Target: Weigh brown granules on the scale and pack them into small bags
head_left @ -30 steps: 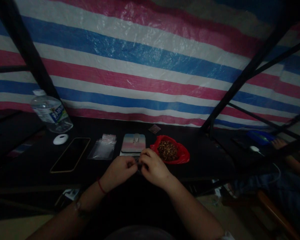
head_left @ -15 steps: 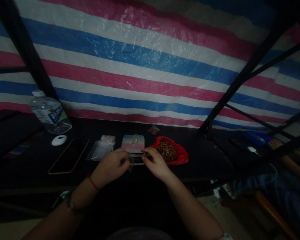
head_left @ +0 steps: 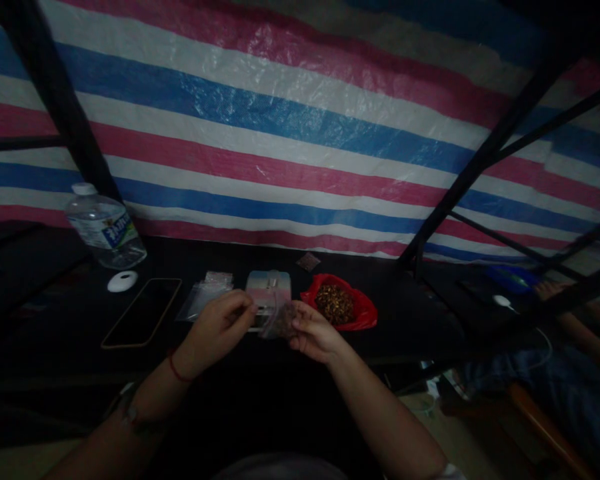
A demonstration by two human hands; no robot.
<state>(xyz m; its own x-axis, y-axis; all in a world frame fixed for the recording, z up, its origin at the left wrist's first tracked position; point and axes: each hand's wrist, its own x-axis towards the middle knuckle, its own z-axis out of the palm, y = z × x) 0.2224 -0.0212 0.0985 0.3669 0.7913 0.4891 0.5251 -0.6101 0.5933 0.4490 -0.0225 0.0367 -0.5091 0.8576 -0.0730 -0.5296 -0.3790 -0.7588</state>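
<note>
My right hand (head_left: 314, 333) pinches a small clear zip bag (head_left: 279, 321) with brownish bits in it, tilted just in front of a small pocket scale (head_left: 260, 285). To the left of that bag is my left hand (head_left: 225, 325), thumb and forefinger closed together near the bag's edge; what they hold, if anything, is hidden. The scale has a pale blue and pink cover, partly covered by the bag and fingers. Beyond my right hand lies an open red plastic bag (head_left: 365, 312) of dried brown bits (head_left: 335, 303).
Left of the scale are flat clear bags (head_left: 200, 301), a phone (head_left: 143, 313), a white rounded object (head_left: 123, 281) and a large plastic bottle (head_left: 107, 230). A small filled bag (head_left: 309, 261) lies behind. Black metal posts flank the table; another person's hand (head_left: 547, 288) shows at right.
The clear bag, earlier by my left fingers, is now held up by my right hand with its brown contents showing. My right hand has turned palm-inward and come slightly toward me.
</note>
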